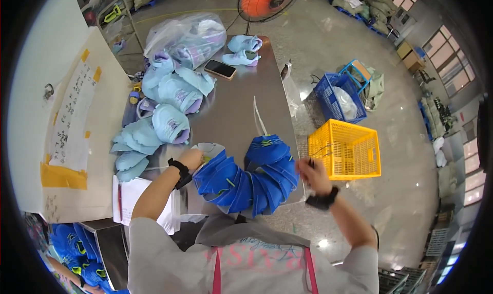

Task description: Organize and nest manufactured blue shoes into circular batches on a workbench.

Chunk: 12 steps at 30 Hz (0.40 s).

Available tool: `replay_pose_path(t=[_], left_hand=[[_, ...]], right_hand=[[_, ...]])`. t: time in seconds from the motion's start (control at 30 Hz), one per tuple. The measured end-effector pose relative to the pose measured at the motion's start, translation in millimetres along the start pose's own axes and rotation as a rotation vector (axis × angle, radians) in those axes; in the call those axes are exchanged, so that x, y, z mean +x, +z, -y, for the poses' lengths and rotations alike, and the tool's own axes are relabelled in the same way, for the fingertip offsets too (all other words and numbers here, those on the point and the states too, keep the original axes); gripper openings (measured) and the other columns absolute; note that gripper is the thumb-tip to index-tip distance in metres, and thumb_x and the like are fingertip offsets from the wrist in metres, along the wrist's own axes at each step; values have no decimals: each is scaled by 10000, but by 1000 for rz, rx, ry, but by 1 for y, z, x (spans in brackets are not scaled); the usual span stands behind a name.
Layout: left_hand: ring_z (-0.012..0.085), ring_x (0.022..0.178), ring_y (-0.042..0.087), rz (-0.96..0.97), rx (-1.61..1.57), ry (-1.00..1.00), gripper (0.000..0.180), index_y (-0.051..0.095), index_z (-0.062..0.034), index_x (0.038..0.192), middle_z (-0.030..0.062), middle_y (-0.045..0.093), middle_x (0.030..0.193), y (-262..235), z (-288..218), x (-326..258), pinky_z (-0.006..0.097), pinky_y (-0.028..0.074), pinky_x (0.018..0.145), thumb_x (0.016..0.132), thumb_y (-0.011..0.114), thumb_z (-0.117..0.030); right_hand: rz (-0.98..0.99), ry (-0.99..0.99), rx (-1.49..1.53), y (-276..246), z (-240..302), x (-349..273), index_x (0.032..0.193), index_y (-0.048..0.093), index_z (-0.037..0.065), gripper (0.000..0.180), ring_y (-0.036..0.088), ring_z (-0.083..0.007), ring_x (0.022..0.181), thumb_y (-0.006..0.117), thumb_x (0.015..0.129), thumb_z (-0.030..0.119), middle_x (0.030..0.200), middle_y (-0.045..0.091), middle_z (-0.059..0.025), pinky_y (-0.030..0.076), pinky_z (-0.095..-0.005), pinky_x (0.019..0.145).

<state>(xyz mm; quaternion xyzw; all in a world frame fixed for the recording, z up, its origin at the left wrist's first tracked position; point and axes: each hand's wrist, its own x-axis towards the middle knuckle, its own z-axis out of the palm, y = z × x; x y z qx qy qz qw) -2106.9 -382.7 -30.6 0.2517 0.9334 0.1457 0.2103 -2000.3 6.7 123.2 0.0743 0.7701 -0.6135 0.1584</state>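
Observation:
A curved bundle of blue shoe uppers (267, 183) lies on the metal table in front of me, its pieces nested in an arc. A white strip (258, 114) sticks out from the far side of the bundle. At the bundle's left end, my left hand (191, 159) is closed on the edge of a blue upper with a grey lining. Just past the bundle's right side, my right hand (314, 176) has its fingers curled. A small dark thing shows at those fingers, too unclear to name. Each wrist wears a black band.
Light blue shoe uppers (177, 93) are heaped along the table's left side, below a filled plastic bag (192, 39). A phone (220, 69) lies near two light blue shoes (242, 58). Yellow (344, 177) and blue crates (328, 101) stand right. An orange fan (262, 3) stands beyond.

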Motion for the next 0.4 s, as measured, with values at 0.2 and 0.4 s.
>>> replay_pose_path(t=[0.2, 0.4], left_hand=[[347, 627, 597, -202, 28, -133, 188, 641, -49, 655, 178, 601, 666, -13, -22, -7, 436, 471, 571, 721, 561, -206], [289, 768, 605, -182, 0, -338, 174, 652, -111, 749, 114, 614, 764, -27, -51, -41, 401, 461, 663, 693, 643, -276]], right_hand=[[151, -622, -1034, -24, -51, 212, 993, 636, 148, 242, 575, -264, 872, 501, 799, 99, 1039, 565, -94, 482, -370, 712], [791, -232, -1707, 24, -41, 284, 1248, 472, 251, 493, 489, -240, 1152, 560, 770, 169, 1414, 285, -105, 416, -361, 936]])
